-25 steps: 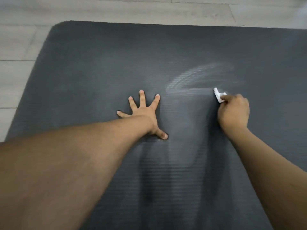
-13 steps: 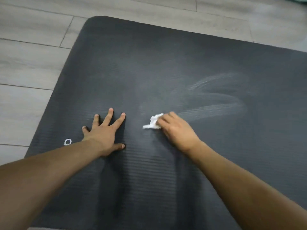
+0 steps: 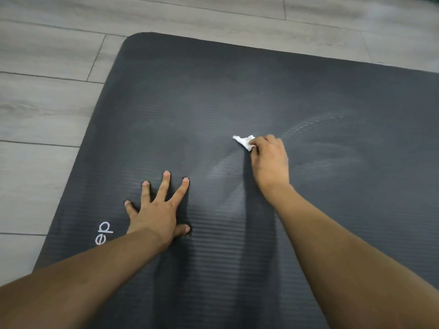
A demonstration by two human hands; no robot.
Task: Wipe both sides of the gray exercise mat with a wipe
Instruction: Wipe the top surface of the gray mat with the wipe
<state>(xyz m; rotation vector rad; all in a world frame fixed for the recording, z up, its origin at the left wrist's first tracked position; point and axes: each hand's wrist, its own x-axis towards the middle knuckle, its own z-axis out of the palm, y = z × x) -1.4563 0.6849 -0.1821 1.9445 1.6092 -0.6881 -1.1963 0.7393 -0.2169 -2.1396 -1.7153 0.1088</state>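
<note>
Mat (image 3: 237,91): dark gray, finely ribbed, rounded corner at upper left of frame. It lies flat on the pale wood-look floor (image 3: 47,115) and fills most of the frame. White lettering (image 3: 105,233) shows near its left edge, partly covered by the left forearm. Pale curved wipe streaks (image 3: 332,148) sit at middle right, and another faint streak (image 3: 223,172) runs from the wipe down toward centre.

Left hand (image 3: 156,210): fingers spread, palm flat on the mat, lower centre-left.

Right hand (image 3: 270,160): fingers curled, pinching a crumpled white wipe (image 3: 244,141) against the mat at centre.

Versus 0.5 s ago: the wipe and right hand were just beside the left hand, and now stand apart from it, up and to the right. The left hand stays planted and spread. More lettering is in view.
</note>
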